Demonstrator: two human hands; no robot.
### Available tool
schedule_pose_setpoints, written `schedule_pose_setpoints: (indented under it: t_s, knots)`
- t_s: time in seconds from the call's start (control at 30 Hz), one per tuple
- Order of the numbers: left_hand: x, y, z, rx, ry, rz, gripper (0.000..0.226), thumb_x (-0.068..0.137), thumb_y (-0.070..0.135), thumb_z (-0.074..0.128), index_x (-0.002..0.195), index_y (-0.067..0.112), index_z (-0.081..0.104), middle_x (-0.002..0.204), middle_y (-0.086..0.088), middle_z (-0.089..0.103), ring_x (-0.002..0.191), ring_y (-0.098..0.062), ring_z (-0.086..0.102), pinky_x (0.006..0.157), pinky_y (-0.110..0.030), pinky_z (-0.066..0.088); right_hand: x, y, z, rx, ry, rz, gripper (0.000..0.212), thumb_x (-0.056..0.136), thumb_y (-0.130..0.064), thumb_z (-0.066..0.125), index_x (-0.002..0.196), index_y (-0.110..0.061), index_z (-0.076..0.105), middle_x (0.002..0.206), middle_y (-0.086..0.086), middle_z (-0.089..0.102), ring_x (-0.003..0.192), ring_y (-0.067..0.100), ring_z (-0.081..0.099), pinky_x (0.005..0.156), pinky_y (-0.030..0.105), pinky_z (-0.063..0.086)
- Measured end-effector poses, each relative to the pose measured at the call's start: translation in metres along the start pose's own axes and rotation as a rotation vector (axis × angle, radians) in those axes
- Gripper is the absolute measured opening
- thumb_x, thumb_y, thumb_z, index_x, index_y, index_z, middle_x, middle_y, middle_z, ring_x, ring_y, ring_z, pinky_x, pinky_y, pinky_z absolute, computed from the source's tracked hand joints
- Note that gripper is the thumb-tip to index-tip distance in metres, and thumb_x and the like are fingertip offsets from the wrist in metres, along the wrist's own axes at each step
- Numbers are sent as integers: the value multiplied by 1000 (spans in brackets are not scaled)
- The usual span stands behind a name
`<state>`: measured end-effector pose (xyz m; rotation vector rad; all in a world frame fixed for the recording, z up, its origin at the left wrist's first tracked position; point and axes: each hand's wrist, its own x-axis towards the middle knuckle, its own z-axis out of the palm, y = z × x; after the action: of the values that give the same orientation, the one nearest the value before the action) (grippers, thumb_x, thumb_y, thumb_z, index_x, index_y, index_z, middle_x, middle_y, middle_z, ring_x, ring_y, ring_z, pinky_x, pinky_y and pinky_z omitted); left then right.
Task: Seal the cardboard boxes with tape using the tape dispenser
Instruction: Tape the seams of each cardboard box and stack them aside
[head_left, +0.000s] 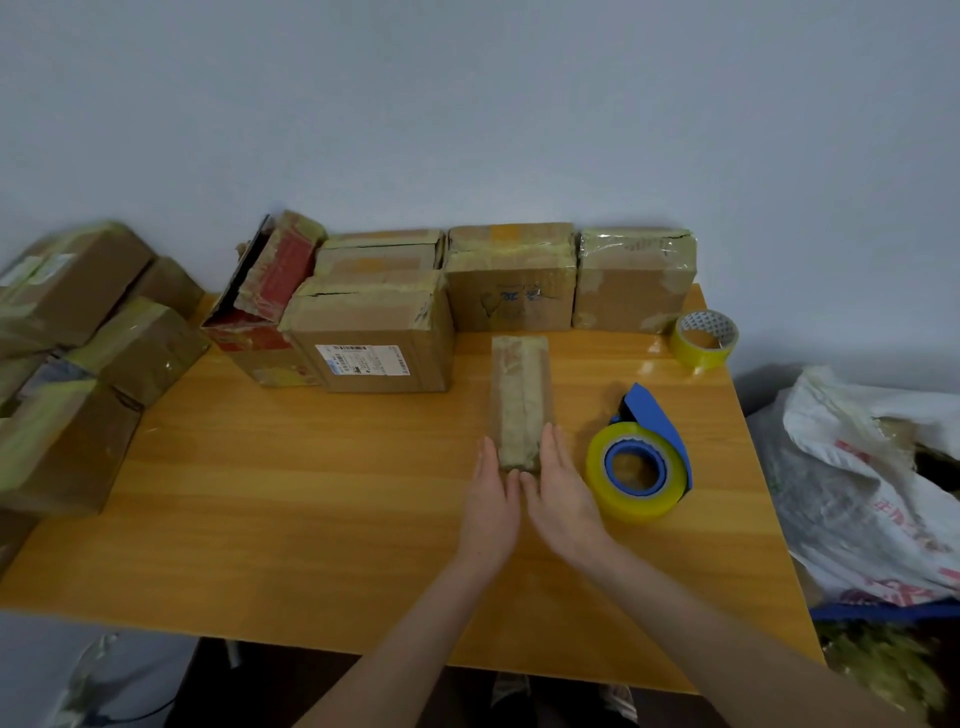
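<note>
Long narrow brown cardboard box (521, 400), tape-wrapped, lengthwise on wooden table (311, 493) | left hand (491, 499), right hand (558, 488): fingers straight, flanking its near end | blue tape dispenser (641, 457) just right of right fingers

The orange wooden table (311, 493) is shining smooth and glossy. The narrow cardboard box (521, 395) is looking matt and scuffed, while the blue plastic tape dispenser (653, 413) is carrying glossy yellowish tape (631, 501).
</note>
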<state>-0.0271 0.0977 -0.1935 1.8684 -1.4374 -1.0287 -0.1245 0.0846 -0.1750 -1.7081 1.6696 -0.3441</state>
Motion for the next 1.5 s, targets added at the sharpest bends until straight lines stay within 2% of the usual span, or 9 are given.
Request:
schedule_pose_setpoints:
  t_s: [0.13,0.27,0.37,0.47,0.7,0.93,1.1,1.4,1.5]
  knots:
    - [4,-1,-5,-162,-21,-95,53,103,17,40,151,9,21,149,2,36,138,-15,34,107,-17,32,1,2,10,37,24,16,70,103,-28,39,155,-12,-7,163,3,-8,147,20,19,114,35,31]
    - [5,-19,-20,-204,75,-131,43,98,25,53,139,15,46,134,5,47,124,-14,49,94,-20,40,9,22,6,236,151,90,67,97,-34,53,153,-14,22,151,8,34,133,23,44,108,41,41]
    - [6,-26,-26,-143,173,-121,32,92,30,63,121,17,57,107,4,60,99,-14,59,79,-20,48,12,35,-7,257,180,119,62,94,-38,58,147,-15,34,113,6,59,98,17,60,80,29,52]
    - [9,-17,-26,-231,108,-156,31,90,27,66,117,14,58,93,2,67,86,-13,65,80,-34,57,12,38,-10,256,133,89,60,94,-36,59,146,-16,36,75,-2,58,67,9,56,53,18,38]
    - [20,-15,-19,-225,126,-107,30,83,11,72,105,19,54,67,7,66,67,-7,66,79,-34,57,20,36,-12,279,116,44,66,90,-19,67,149,-22,35,73,5,66,67,17,65,64,24,54]
    - [24,-17,-24,182,49,-20,44,80,28,76,115,14,52,72,13,51,62,-2,50,50,-14,39,28,31,-18,-109,19,-90,68,90,-36,66,149,-25,35,90,2,71,78,17,65,71,33,56]
    - [39,-16,-33,359,-39,114,60,69,47,79,111,12,55,106,3,56,89,-11,58,76,-23,50,34,31,-22,-238,35,-122,56,84,-52,66,123,-20,42,94,6,69,79,24,67,65,37,55]
    - [50,-33,-36,307,-6,176,38,74,29,80,89,4,56,86,-8,71,78,-20,68,61,-18,47,42,30,-13,-266,-5,-197,51,87,-42,67,122,-17,38,103,8,66,87,26,65,65,35,52]
    - [47,-34,-37,289,-30,138,36,77,22,78,102,7,57,100,-7,71,91,-17,68,72,-11,46,36,36,-13,-250,-66,-179,61,90,-29,67,138,-21,31,113,8,65,94,25,64,71,33,53]
